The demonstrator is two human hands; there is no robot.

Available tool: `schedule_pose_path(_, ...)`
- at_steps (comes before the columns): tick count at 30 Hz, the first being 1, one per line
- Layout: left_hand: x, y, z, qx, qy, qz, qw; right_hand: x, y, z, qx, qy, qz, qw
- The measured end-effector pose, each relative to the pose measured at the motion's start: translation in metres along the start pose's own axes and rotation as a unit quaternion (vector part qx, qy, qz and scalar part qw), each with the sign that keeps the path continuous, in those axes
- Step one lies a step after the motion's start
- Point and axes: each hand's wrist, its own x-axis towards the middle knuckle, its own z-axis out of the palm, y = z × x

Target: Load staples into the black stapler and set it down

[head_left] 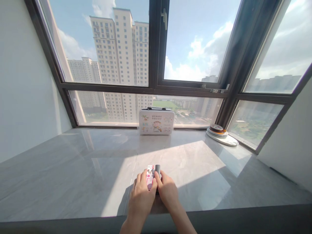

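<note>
The left hand [142, 195], partly curled, grips the pink-and-white box [149, 177] against its thumb side; the right hand [167, 191], fingers bent, clasps the dark grey cylinder [157, 169] just right of the box.

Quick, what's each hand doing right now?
Left hand: closed on a pink-and-white rectangular box.
Right hand: closed on a dark grey rounded object, material unclear.
</note>
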Motion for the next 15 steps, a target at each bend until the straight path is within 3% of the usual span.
schedule_pose_path(3,0.003,-0.009,0.004,0.056,0.015,-0.02,0.998,-0.004,-0.003,0.001,-0.012,0.022,0.018,1.0)
schedule_pose_path(7,0.003,-0.031,0.001,0.015,0.019,0.003,1.0,-0.008,0.017,-0.031,0.003,0.013,0.041,0.999)
schedule_pose_path(10,0.009,-0.05,-0.011,-0.026,0.036,0.008,0.999,-0.012,0.034,-0.051,0.012,0.022,0.035,0.999)
schedule_pose_path(15,0.036,-0.075,-0.035,0.053,0.034,-0.015,0.998,-0.017,0.043,-0.058,0.024,0.034,0.031,0.999)
